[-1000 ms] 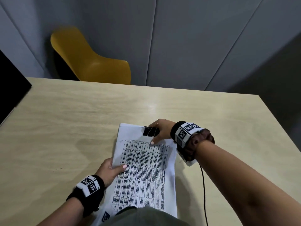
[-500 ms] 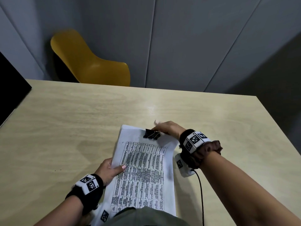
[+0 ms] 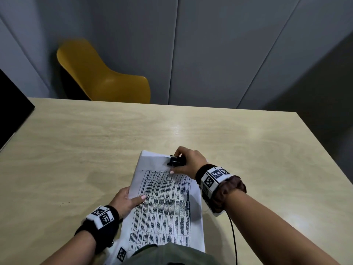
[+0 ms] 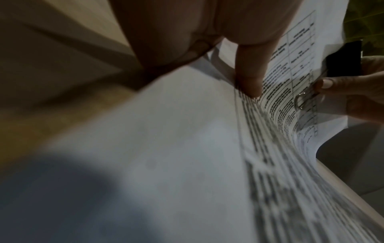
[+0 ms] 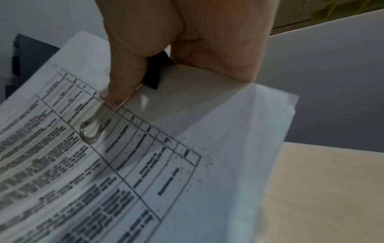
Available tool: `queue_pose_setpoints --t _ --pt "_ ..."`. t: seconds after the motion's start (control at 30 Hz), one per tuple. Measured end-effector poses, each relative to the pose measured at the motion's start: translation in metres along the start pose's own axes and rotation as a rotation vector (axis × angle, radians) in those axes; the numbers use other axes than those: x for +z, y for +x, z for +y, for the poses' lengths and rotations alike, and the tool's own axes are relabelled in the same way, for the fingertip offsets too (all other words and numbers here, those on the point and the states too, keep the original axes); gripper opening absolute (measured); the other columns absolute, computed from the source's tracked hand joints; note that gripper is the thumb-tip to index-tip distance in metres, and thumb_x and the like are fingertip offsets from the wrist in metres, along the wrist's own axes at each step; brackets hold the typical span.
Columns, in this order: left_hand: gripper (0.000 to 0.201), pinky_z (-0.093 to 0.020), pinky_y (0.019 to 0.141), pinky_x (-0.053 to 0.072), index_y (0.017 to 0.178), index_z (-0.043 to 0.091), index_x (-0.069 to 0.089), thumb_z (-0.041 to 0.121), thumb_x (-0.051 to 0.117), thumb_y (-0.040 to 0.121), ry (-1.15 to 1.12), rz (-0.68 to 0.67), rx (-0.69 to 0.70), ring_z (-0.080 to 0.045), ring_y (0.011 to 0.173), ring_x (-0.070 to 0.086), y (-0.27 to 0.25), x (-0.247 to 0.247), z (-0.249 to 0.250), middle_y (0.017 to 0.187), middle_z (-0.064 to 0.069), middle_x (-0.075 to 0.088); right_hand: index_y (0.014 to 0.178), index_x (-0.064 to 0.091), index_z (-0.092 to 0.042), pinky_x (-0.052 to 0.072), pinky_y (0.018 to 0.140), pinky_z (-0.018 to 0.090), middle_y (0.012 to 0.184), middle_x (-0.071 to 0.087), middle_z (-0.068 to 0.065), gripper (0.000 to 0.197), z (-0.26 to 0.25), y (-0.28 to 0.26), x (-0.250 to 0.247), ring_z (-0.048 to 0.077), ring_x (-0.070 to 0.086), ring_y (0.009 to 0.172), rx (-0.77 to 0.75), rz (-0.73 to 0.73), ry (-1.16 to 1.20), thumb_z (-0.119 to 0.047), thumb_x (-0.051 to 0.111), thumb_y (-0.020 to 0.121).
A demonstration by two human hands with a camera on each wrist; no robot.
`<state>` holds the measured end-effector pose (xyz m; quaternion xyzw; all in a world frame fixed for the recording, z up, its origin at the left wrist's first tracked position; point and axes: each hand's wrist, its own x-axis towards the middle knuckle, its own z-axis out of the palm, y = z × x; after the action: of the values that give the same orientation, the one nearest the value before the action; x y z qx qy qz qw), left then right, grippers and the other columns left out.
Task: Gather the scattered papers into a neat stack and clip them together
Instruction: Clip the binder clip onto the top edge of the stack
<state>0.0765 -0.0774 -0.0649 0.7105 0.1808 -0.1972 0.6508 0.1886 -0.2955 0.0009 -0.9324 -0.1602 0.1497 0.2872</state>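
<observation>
A stack of white papers [image 3: 164,209] printed with a table lies on the wooden table [image 3: 76,150], its near end over the table's edge. A black binder clip [image 3: 176,160] sits on the stack's far edge. My right hand [image 3: 186,163] pinches the clip, thumb pressing its silver wire handle [image 5: 93,128] flat on the top sheet. My left hand [image 3: 128,200] holds the stack's left edge, thumb [image 4: 249,78] on top and fingers underneath. The clip [image 4: 343,59] and papers [image 4: 187,148] also show in the left wrist view, and the papers [image 5: 187,164] in the right wrist view.
A yellow chair [image 3: 103,77] stands behind the table's far edge against a grey wall. A black object [image 3: 11,109] sits at the table's far left. A thin black cable [image 3: 234,236] hangs from my right wrist.
My right hand shifted over the clip, and the thumb folded the wire handle down onto the top sheet. The left hand kept its hold on the stack's left edge.
</observation>
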Motion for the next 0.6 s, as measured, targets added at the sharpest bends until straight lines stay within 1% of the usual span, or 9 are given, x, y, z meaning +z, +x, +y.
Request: queue_pose_setpoints --t 0.03,0.1,0.13,0.2,0.27,0.37,0.43,0.5,0.6 --pt "0.039 -0.039 0.093 0.047 0.097 0.019 0.063 0.035 0.076 0.065 -0.007 -0.001 0.003 -0.02 0.098 0.065 -0.001 0.001 0.001 0.101 -0.002 0.071 0.097 0.054 -0.02 0.051 0.076 0.031 0.092 0.071 0.006 0.042 0.0 -0.001 0.0 0.025 0.064 0.086 -0.025 0.034 0.04 -0.036 0.079 0.068" --pt "0.022 -0.032 0.082 0.047 0.094 0.022 0.06 0.023 0.073 0.077 -0.036 0.009 -0.008 -0.018 0.097 0.063 -0.002 0.002 0.001 0.099 -0.001 0.069 0.098 0.058 -0.015 0.051 0.076 0.029 0.092 0.071 0.006 0.033 0.002 -0.003 -0.003 0.023 0.065 0.085 -0.087 0.134 0.124 -0.029 0.076 0.074" --pt "0.018 -0.03 0.079 0.047 0.094 0.022 0.059 0.017 0.07 0.08 -0.041 0.01 -0.015 -0.019 0.097 0.062 -0.001 0.002 0.0 0.099 -0.001 0.068 0.096 0.062 -0.014 0.051 0.076 0.029 0.092 0.072 0.006 0.026 0.002 -0.004 -0.004 0.022 0.065 0.085 -0.104 0.178 0.151 -0.027 0.074 0.077" --pt "0.02 -0.037 0.089 0.047 0.098 0.02 0.06 0.017 0.069 0.08 -0.027 0.005 -0.022 -0.022 0.101 0.063 0.001 0.001 -0.002 0.103 -0.004 0.068 0.093 0.068 -0.012 0.051 0.077 0.029 0.09 0.073 0.006 0.018 0.003 -0.004 -0.006 0.022 0.066 0.086 -0.091 0.214 0.181 -0.024 0.071 0.08" --pt "0.029 -0.042 0.096 0.045 0.099 0.018 0.061 0.024 0.074 0.074 -0.015 -0.008 -0.029 -0.023 0.102 0.063 0.001 -0.001 -0.001 0.105 -0.006 0.069 0.091 0.07 -0.012 0.052 0.076 0.031 0.088 0.073 0.008 0.016 0.005 0.0 -0.006 0.024 0.065 0.085 -0.056 0.212 0.162 -0.026 0.067 0.083" --pt "0.049 -0.042 0.096 0.047 0.097 0.016 0.063 0.037 0.078 0.056 -0.021 -0.021 -0.027 -0.021 0.1 0.065 0.001 -0.002 -0.002 0.102 -0.004 0.071 0.091 0.07 -0.014 0.052 0.075 0.035 0.087 0.073 0.009 0.018 0.006 0.007 -0.004 0.026 0.064 0.084 -0.016 0.2 0.107 -0.029 0.062 0.086" --pt "0.042 -0.037 0.091 0.049 0.096 0.016 0.064 0.034 0.078 0.06 -0.027 -0.02 -0.01 -0.021 0.098 0.066 0.002 -0.002 -0.004 0.093 0.0 0.075 0.094 0.07 -0.013 0.051 0.076 0.036 0.089 0.073 0.01 0.02 0.005 0.011 -0.003 0.027 0.064 0.087 -0.01 0.189 0.081 -0.03 0.06 0.088" --pt "0.022 -0.033 0.088 0.048 0.093 0.018 0.064 0.018 0.073 0.074 -0.059 -0.036 0.006 -0.019 0.097 0.065 0.0 -0.001 -0.003 0.084 0.008 0.076 0.103 0.068 -0.014 0.05 0.082 0.034 0.098 0.072 0.009 0.023 0.006 0.011 0.0 0.028 0.063 0.094 -0.001 0.179 0.057 -0.029 0.056 0.09" --pt "0.021 -0.035 0.093 0.045 0.094 0.02 0.063 0.012 0.071 0.076 -0.073 -0.009 0.008 -0.016 0.096 0.064 0.002 -0.004 -0.004 0.085 0.008 0.074 0.125 0.056 -0.018 0.04 0.1 0.035 0.126 0.061 0.007 0.037 0.014 0.003 0.01 0.024 0.054 0.117 0.043 0.227 -0.037 -0.031 0.053 0.091"
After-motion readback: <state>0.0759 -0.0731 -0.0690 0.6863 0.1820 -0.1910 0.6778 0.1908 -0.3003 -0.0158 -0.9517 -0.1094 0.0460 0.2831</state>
